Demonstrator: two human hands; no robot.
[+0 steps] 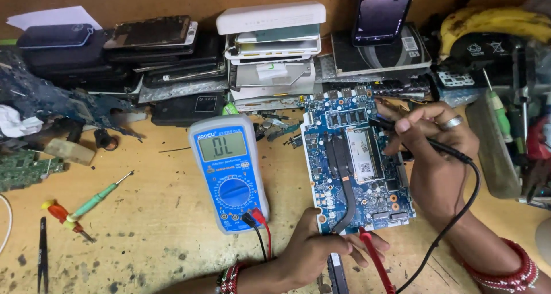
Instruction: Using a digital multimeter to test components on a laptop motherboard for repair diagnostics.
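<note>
Blue circuit board (359, 162) lies flat on the wooden table (155, 231), just right of the blue multimeter (229, 173), whose screen shows an over-limit type reading. Left hand (318, 251) sits at the board's lower edge, grip closed around the red probe (376, 259), tip touching the board near the bottom end of the black heat pipe (344, 173). Right hand (436, 150) is over the board's upper right, grip pinched on the black probe (425, 140), tip down near the silver shielded module (363, 155); exact contact point too small to tell. Both leads run back to the meter's bottom jacks, the black wire looping around the right wrist. Risks as judged from here: probe tips are fine and the parts are dense, so a small slip could bridge two neighbouring pads and short them. The board lies loose on the table, held only by the left hand's fingers, so pressure from either probe could make it slide or pivot and lose contact. The looped black lead could snag on the wrist and tug the meter or drag the tip. Table is cluttered: a stack of phones and drives (270, 47) right behind the board, green screwdriver (100, 195) and tweezers (43, 254) well to the left; loose metal near a bare board is a short hazard if it shifts.
</note>
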